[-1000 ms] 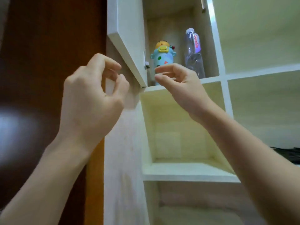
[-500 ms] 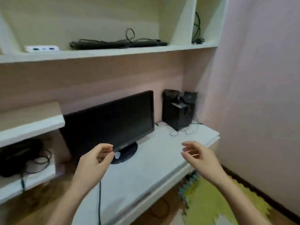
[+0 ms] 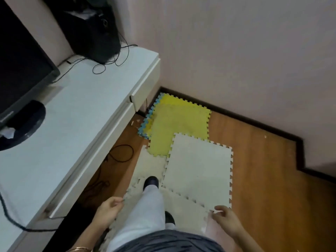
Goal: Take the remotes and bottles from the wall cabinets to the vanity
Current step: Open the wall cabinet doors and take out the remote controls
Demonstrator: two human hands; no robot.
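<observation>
Downward from the head view, a white bench (image 3: 81,106) is seen, its long axis running from lower left up to the far wall corner. A dark monitor (image 3: 18,60) is set on its left part and a black speaker (image 3: 92,33) at its far end. Foam mats (image 3: 200,166) are laid on the floor right of the bench. Beside its front edge, the left hand (image 3: 109,209) is loosely curled and the right hand (image 3: 226,220) relaxed and spread; nothing is held by either set of fingers. Where the remotes and bottles lie cannot be told.

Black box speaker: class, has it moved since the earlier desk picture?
No. The black box speaker still stands at the back corner of the white desk, beside the pink wall; only the camera tilted.
</observation>
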